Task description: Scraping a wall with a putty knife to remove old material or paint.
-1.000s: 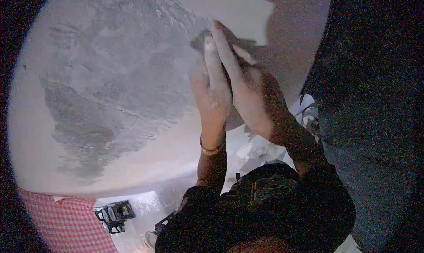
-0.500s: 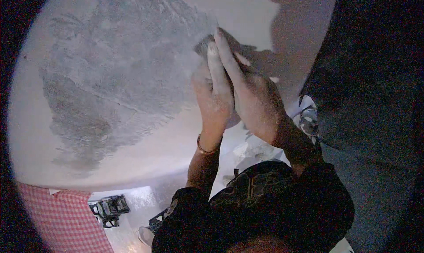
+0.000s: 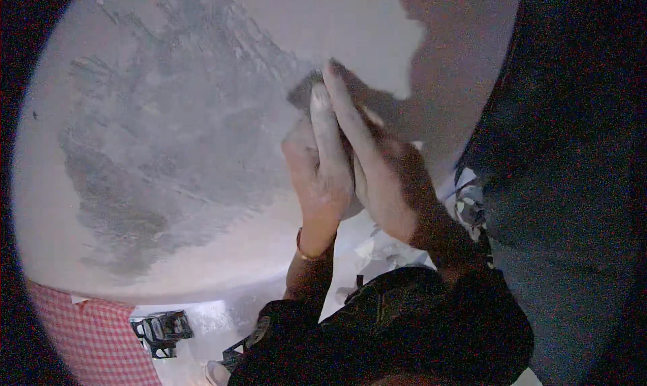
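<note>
Both my hands are side by side on a large, rounded white surface (image 3: pixel 263 241) that carries a broad, streaky grey patch (image 3: pixel 182 109). My left hand (image 3: pixel 320 153) and my right hand (image 3: pixel 381 160) lean against each other, fingers together and pointing away from me. Pale dust coats the fingers. Under the fingertips a dark flat piece (image 3: pixel 302 93) sticks out on the left; its kind cannot be made out. The hands seem to press it to the surface, though the palms' undersides are hidden. A thin bracelet (image 3: pixel 300 244) circles my left wrist.
At the lower left lies a red-and-white checked cloth (image 3: pixel 81 332), beside a dark boxy object (image 3: pixel 162 332). Crumpled pale material (image 3: pixel 394 251) lies under my right forearm. A whitish bundle (image 3: pixel 468 204) is at the surface's right edge. Dark floor (image 3: pixel 566 251) extends on the right.
The whole view has shifted slightly, so the scene sits lower. My joined hands and the dark piece have slid a little toward me over the surface.
</note>
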A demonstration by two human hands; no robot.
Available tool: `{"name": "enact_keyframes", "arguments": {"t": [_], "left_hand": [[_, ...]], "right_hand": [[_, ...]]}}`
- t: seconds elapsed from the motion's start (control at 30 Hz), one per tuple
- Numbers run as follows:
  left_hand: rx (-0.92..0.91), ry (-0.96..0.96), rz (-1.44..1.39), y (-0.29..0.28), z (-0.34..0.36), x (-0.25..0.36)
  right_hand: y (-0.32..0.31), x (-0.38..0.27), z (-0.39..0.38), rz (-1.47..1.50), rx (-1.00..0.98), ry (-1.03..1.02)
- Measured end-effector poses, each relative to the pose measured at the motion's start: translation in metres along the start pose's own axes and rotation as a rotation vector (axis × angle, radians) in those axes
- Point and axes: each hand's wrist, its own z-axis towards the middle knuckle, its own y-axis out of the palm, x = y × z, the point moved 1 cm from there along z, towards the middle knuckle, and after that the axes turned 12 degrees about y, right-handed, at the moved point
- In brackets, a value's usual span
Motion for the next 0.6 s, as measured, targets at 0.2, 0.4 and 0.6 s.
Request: {"name": "enact_keyframes", "arguments": {"t": [0.2,0.4,0.6], "left_hand": [[-0.003,-0.092,-0.117,0.004,-0.006,-0.001],[-0.013,-0.117,-0.095,0.016,-0.010,-0.002],[-0.005,0.072,0.021,0.019,-0.017,-0.016]], "right_hand": [[-0.005,-0.002,0.001,0.022,0.047,-0.020],[-0.006,0.010,-0.003,0.061,0.129,-0.033],[-0.004,0.017,-0.001,-0.111,0.052,0.061]]}}
